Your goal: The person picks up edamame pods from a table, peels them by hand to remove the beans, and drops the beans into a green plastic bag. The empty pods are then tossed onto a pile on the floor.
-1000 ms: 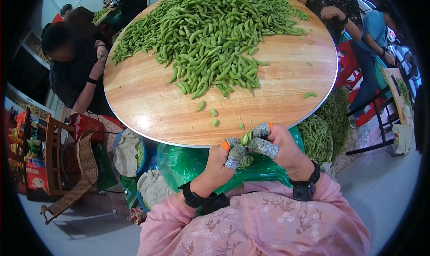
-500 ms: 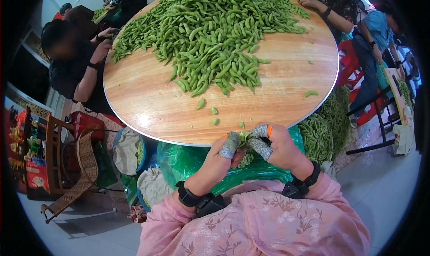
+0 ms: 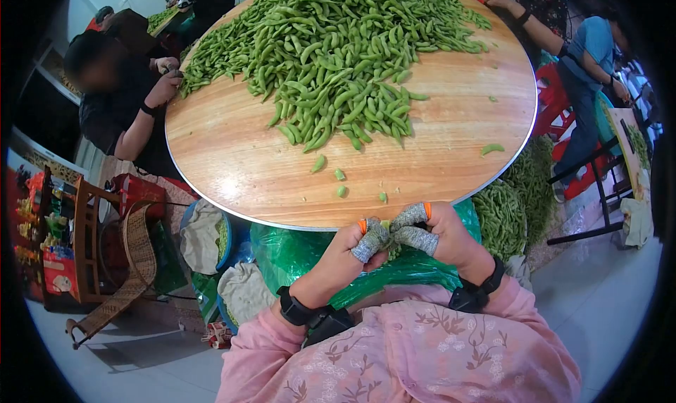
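Observation:
My left hand (image 3: 346, 253) and my right hand (image 3: 449, 238) meet just below the near edge of the round wooden table (image 3: 253, 184). Grey knitted sleeves with orange bands cover some of the fingertips. Both hands pinch a green edamame pod (image 3: 386, 224), mostly hidden by the fingers. Beneath them is a green plastic bag (image 3: 296, 251), with some green beans partly showing. A large heap of edamame pods (image 3: 331, 58) covers the far part of the table. Several loose pods and beans lie nearer, including a pod (image 3: 318, 163) and a bean (image 3: 342, 191).
People sit at the table's left (image 3: 116, 100) and far right (image 3: 521, 15). More pods (image 3: 501, 216) are piled on the floor at right. Left of me are a blue basin (image 3: 224, 241) with a cloth (image 3: 200, 239) and a wooden chair (image 3: 84, 227).
My hands have shifted slightly right, and the fingertips have closed together, hiding more of the pod. The view has moved a little.

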Motion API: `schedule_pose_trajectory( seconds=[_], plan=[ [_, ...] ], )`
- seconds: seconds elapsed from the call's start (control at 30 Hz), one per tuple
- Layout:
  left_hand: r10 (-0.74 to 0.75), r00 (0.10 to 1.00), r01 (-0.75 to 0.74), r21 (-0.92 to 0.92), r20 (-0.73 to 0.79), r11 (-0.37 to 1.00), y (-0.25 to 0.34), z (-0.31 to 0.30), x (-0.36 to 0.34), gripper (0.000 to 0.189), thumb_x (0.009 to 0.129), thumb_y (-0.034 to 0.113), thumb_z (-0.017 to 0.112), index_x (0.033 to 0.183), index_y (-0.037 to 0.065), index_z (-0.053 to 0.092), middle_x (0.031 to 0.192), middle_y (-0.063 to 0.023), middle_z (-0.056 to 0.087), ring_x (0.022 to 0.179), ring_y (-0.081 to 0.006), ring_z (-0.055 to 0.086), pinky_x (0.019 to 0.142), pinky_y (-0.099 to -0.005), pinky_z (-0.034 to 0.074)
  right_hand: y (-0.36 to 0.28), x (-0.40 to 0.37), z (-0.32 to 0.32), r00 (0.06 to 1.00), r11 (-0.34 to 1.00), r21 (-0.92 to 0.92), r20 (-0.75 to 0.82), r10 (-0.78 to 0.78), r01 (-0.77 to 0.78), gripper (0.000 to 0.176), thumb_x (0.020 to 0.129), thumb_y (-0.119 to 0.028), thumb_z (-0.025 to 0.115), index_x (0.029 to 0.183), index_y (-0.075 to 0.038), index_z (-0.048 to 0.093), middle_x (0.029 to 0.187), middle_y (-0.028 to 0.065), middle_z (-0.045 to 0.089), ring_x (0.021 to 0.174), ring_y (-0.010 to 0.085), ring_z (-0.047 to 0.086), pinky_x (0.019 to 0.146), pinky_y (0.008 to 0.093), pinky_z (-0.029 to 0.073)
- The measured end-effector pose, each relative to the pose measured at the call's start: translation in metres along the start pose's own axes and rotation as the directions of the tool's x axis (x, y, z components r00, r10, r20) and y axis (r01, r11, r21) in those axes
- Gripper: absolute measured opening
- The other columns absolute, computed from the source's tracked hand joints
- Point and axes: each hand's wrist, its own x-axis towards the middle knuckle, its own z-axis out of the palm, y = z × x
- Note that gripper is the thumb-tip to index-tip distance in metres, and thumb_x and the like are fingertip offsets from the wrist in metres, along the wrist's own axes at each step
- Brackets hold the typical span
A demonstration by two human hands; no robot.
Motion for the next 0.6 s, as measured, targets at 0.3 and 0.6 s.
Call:
schedule_pose_trajectory(
  seconds=[0.3, 0.6],
  plan=[
    [-0.218, 0.957, 0.160, -0.278, -0.189, 0.947, 0.001, 0.007, 0.002, 0.022, 0.086, 0.031, 0.047, 0.087, 0.010, 0.053, 0.064, -0.0005, 0.052, 0.052, -0.0081, 0.047, 0.043, -0.0168, 0.032, -0.015, 0.004, 0.000, 0.968, 0.819, -0.519, 0.079, -0.238, 0.244, 0.011, 0.072, -0.005, 0.060, 0.083, -0.002, 0.059, 0.074, 0.0076, 0.058, 0.067, 0.0213, 0.056, 0.059, 0.0288, 0.043],
    [-0.212, 0.957, 0.149, -0.296, -0.196, 0.944, -0.003, 0.006, 0.007, 0.006, 0.082, 0.013, 0.048, 0.085, 0.009, 0.052, 0.072, -0.0005, 0.053, 0.057, -0.0089, 0.051, 0.046, -0.0183, 0.036, -0.011, 0.003, 0.007, 0.971, 0.848, -0.486, 0.011, -0.238, 0.213, 0.015, 0.068, -0.001, 0.059, 0.083, -0.003, 0.059, 0.077, 0.0107, 0.058, 0.070, 0.0258, 0.056, 0.061, 0.0309, 0.044]
  ],
)
